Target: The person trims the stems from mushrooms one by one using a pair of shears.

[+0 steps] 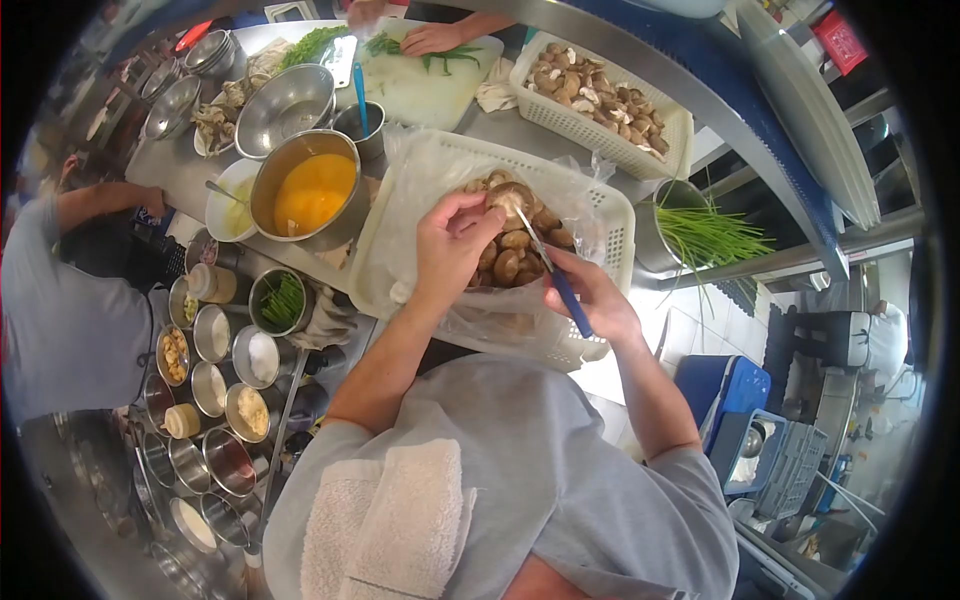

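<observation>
The left fingers (487,222) pinch 1 mushroom (511,198), met by the knife (571,302) whose blue handle the right fingers (568,264) grip. This mushroom looks unfinished. Directly below the fingers, many mushrooms (507,266) remain in the lined crate (621,240); beyond them, a basket (588,135) holds more, whether finished I cannot tell.

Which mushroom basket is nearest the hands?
The plastic-lined basket beneath the left hand and right hand; the other basket, near the picture's top, sits farther off.
</observation>
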The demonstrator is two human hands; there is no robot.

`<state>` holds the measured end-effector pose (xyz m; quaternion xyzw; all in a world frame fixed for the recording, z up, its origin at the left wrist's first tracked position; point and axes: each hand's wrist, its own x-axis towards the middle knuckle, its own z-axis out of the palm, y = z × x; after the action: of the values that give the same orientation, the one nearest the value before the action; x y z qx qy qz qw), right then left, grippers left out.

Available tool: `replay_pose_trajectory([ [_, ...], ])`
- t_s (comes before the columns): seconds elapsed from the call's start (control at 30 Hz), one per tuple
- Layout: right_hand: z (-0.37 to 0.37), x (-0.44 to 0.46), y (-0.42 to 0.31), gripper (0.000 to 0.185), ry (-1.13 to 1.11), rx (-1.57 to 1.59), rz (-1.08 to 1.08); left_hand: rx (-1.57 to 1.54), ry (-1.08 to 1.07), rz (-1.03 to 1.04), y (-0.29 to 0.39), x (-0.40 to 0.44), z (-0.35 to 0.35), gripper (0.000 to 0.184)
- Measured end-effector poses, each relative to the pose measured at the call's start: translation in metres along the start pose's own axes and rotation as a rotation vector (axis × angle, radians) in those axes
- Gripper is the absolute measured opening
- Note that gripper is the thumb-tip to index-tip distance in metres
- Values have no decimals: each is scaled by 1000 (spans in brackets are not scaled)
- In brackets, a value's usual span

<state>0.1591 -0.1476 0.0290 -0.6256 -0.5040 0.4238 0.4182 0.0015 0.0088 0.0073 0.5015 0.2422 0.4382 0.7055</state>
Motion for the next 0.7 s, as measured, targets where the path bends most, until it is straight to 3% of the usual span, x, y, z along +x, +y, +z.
replay_pose_trajectory([
  [0.57,3,2,-23,60,-40,191,161,0,-41,21,3,1,-8,18],
  [0.7,2,-1,-21,56,-36,161,184,36,-123,-39,15,7,-14,31],
])
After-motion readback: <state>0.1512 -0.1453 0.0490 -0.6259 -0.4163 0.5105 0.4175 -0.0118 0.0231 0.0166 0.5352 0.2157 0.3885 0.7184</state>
